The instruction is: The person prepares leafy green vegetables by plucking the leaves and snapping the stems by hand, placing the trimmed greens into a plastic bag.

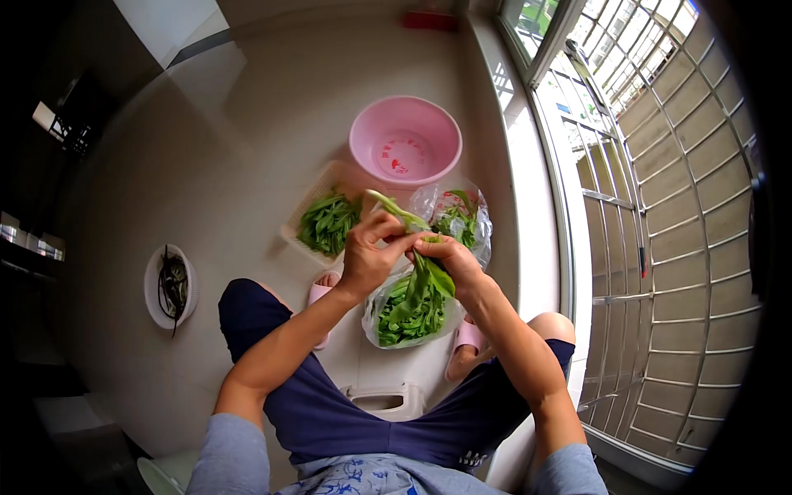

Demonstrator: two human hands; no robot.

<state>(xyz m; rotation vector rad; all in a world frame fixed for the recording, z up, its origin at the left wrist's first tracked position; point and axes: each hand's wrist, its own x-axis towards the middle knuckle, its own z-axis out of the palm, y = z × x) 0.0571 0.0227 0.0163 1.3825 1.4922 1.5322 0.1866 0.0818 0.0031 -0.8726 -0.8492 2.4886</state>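
Observation:
Both my hands meet around a leafy green stalk (428, 282) above the floor. Its pale stem end points up and left, and its leaves hang down. My left hand (373, 252) pinches it from the left, fingers closed. From the right, my right hand (450, 257) grips it near the leaves. Just below the hands, a clear plastic bag (452, 318) holds cut greens. Beige basket (294, 224) with loose green leaves lies to the left of my hands. Another clear bag (483, 235) with leafy stems is behind my right hand.
A pink basin (452, 136) stands beyond the baskets and bags. At the left, a white basket (191, 289) holds dark, thin vegetables. My feet in pink slippers (468, 338) flank the near bag. A low stool (406, 402) is between my legs. A barred window (606, 206) runs along the right.

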